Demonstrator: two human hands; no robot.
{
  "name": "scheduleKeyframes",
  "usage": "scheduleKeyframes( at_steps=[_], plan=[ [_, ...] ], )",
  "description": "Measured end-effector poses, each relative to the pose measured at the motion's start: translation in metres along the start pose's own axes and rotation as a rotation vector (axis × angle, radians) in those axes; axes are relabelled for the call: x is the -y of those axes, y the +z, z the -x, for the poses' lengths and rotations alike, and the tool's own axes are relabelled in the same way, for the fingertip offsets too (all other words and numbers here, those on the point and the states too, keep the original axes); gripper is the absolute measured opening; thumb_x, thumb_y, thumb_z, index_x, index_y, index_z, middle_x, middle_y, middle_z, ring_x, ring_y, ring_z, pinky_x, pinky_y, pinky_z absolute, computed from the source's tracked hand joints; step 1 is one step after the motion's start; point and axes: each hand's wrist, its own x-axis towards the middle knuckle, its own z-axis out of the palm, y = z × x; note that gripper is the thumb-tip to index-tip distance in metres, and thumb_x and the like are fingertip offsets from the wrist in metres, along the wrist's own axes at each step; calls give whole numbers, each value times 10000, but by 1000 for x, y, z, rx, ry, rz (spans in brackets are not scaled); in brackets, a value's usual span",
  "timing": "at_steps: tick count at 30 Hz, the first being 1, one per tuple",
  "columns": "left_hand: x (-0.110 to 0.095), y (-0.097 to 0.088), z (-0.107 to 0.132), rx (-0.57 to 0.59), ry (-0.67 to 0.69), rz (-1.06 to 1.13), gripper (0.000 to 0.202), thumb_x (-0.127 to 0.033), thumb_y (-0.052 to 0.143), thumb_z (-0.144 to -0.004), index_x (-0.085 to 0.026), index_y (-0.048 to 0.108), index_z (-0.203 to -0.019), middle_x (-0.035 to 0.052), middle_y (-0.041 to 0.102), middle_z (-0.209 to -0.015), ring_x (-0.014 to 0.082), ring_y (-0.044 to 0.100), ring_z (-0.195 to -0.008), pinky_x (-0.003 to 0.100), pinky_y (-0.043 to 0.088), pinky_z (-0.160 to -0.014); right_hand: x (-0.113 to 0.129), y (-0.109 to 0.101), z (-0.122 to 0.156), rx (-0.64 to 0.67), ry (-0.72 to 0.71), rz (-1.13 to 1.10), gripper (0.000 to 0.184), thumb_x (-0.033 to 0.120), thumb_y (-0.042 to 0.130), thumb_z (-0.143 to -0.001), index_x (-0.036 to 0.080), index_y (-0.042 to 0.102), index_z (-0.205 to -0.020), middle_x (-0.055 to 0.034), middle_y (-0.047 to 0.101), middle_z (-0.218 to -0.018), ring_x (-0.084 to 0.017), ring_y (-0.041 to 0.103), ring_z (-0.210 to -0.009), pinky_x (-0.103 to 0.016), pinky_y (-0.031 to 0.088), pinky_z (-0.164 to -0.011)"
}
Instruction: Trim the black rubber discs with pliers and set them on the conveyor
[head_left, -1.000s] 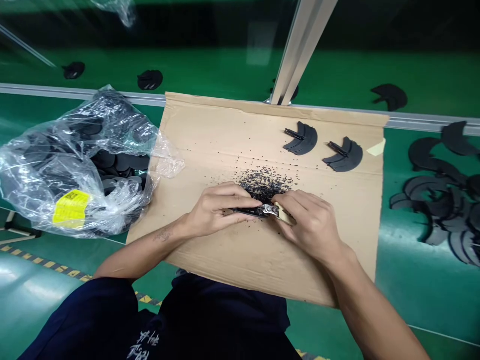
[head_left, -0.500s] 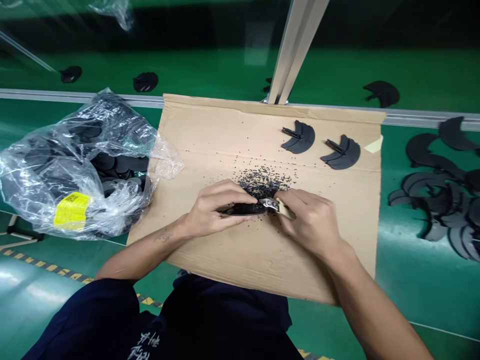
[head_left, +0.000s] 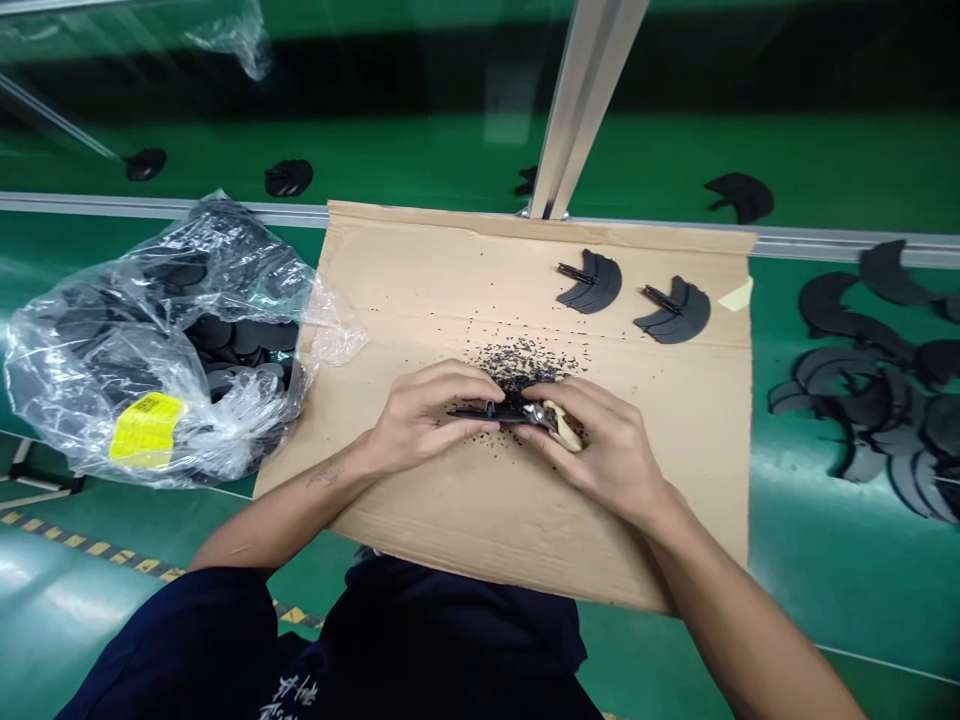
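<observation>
My left hand (head_left: 427, 415) is closed on a flat black plastic part (head_left: 480, 410), held edge-on just above a sheet of brown cardboard (head_left: 442, 290). My right hand (head_left: 600, 440) grips small cutters (head_left: 551, 418) with cream handles, and their metal jaws meet the right end of the part. A heap of tiny black trimmings (head_left: 525, 362) lies on the cardboard just beyond both hands. Two trimmed black fan-shaped parts (head_left: 592, 282) (head_left: 675, 312) lie side by side at the cardboard's far right.
A clear plastic bag (head_left: 150, 340) with a yellow label, full of black parts, sits to the left. A pile of loose black parts (head_left: 870, 390) covers the green surface on the right. An aluminium rail (head_left: 150, 207) and upright post (head_left: 577, 100) run behind, with more parts beyond.
The black part has been turned a little in my left hand and the cutters have shifted along its end. The view has dropped slightly.
</observation>
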Motion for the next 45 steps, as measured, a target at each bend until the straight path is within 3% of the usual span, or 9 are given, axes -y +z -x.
scheduleKeyframes(
  at_steps=[3, 6, 9, 14, 17, 21, 28, 39, 45],
  plan=[
    [2, 3, 2, 55, 71, -65, 168, -175, 675, -921, -154, 692, -1086, 79, 749, -994, 157, 711, -970, 295, 601, -856, 6, 2, 1, -44, -135, 186, 129, 157, 553, -943, 194, 675, -961, -33, 694, -739, -157, 588, -649, -315, 431, -597],
    [5, 5, 5, 135, 128, -301, 219, -118, 611, -936, -164, 685, -1138, 86, 741, -1019, 173, 699, -958, 326, 598, -853, 12, 4, 2, -72, -293, 432, 196, 70, 533, -914, 202, 672, -875, -7, 635, -641, -148, 504, -591, -334, 321, -559],
    [5, 7, 7, 190, 139, -438, 313, -65, 561, -939, -206, 684, -1189, 70, 740, -1035, 171, 688, -967, 336, 595, -868, 15, 4, 3, -32, -364, 415, 185, 80, 544, -918, 206, 668, -862, 1, 623, -638, -144, 489, -588, -335, 314, -566],
    [4, 4, 7, 127, 7, -154, 304, -69, 587, -909, -176, 697, -1172, 84, 759, -1056, 158, 726, -985, 294, 623, -847, 5, -10, 1, -49, -175, 5, 148, 190, 628, -908, 217, 663, -1050, -25, 687, -766, -164, 602, -682, -329, 435, -624],
    [2, 2, 6, 82, -83, 7, 250, -80, 631, -898, -168, 718, -1116, 70, 787, -1014, 142, 758, -939, 250, 629, -837, -4, -19, -1, -71, -95, 139, 145, 172, 601, -909, 212, 667, -1032, -45, 705, -803, -173, 605, -685, -335, 441, -630],
    [-2, 4, 7, 99, -136, 104, 212, -108, 705, -876, -157, 723, -1082, 80, 797, -1031, 151, 774, -951, 232, 635, -852, -9, -16, -1, 27, -160, 366, 144, 177, 542, -936, 176, 678, -985, -56, 702, -770, -176, 581, -673, -332, 398, -605],
    [-3, 6, 8, 154, -80, 113, 211, -131, 727, -873, -158, 712, -1082, 86, 804, -1016, 158, 785, -929, 220, 642, -835, -4, -5, 1, 70, -172, 371, 185, 180, 525, -941, 183, 697, -1009, -47, 691, -771, -171, 576, -700, -316, 373, -610],
    [-1, 11, 14, 106, 26, 129, 129, -112, 707, -884, -132, 711, -1011, 82, 806, -899, 144, 785, -797, 199, 635, -754, 4, -1, 5, 2, -231, 600, 103, 132, 583, -922, 173, 674, -945, -9, 658, -658, -151, 519, -608, -327, 366, -567],
    [-2, 10, 14, 95, 63, 54, 161, -145, 715, -889, -135, 709, -1049, 75, 805, -903, 132, 777, -777, 187, 621, -710, 1, 6, 9, 26, -139, 488, 144, 124, 548, -917, 185, 672, -877, -13, 691, -672, -147, 579, -605, -306, 394, -564]
  ],
)
